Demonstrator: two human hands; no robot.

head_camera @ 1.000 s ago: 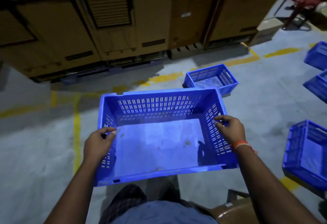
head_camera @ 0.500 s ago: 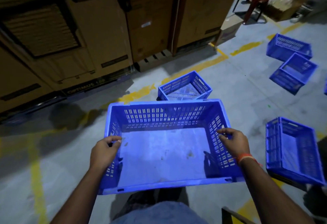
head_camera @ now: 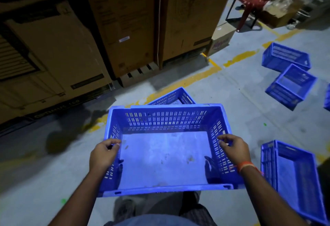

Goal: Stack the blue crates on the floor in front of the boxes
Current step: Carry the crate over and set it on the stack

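Blue plastic rim is clamped by both sets of fingers: left hand and right hand grip opposite short walls of the carried crate, held above the floor. Directly beyond it, partly hidden, sits a second crate before the cardboard boxes. Loose crates lie well apart, rightward.

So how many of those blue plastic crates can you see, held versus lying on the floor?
Blue slotted plastic crate held in both hands: 1
Blue plastic crates on the floor: 5, at, plus a sliver at the right edge
Total: 6
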